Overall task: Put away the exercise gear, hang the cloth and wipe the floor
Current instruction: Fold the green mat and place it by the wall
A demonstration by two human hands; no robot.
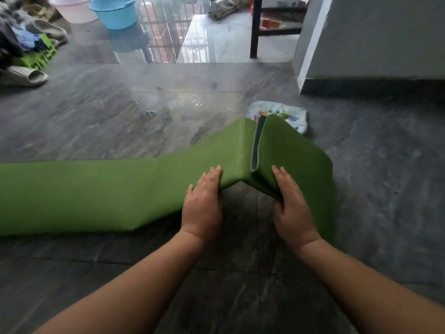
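Floor (120, 121): dark grey stone-look tiles filling most of the view, glossy and reflective toward the top; its edges run out of frame.
Mat (108, 189): long green exercise mat lying across the floor, its left end cut off by the frame; the right end is folded up into a peak with a loose flap showing a pale underside. How many layers are folded there is hard to tell.
Wall block (373, 37): grey, upper right, cut off at top and right.
Basins: a blue basin (113, 10) beside a pink basin (72, 8) — both cropped by the top edge.
Clothes pile (16, 39): at the left edge, blurred, contents unclear; a pale slipper (26, 77) lies just below it.
Cloth (286, 114): small white cloth with a cartoon print, on the floor behind the mat's fold, partly hidden by it.
Left hand (203, 201): fingers straight, pressing flat on the mat's left slope.
Right hand (290, 203): fingers laid along the right slope, thumb tucked under the edge — gripping the folded layers.
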